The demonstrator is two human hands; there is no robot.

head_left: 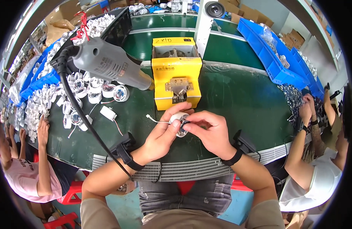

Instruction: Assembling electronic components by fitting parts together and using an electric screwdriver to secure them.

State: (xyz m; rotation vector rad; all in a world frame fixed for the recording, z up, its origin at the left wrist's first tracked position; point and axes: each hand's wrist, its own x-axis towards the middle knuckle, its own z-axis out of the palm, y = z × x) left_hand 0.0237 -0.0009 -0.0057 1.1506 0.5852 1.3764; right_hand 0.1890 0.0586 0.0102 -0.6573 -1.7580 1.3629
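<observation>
White round part (179,123) pinched between both hands.

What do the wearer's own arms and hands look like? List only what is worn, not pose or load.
Both forearms are bare, with no sleeves or gloves. The left hand has a black wrist strap carrying a boxy black device. The right hand wears a matching black band with a similar black box, and a thin dark cable trails from it.

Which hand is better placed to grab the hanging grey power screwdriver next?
Probably the left hand: the grey power screwdriver hangs on its side, and the right hand is pinching into the small white round part.
</observation>
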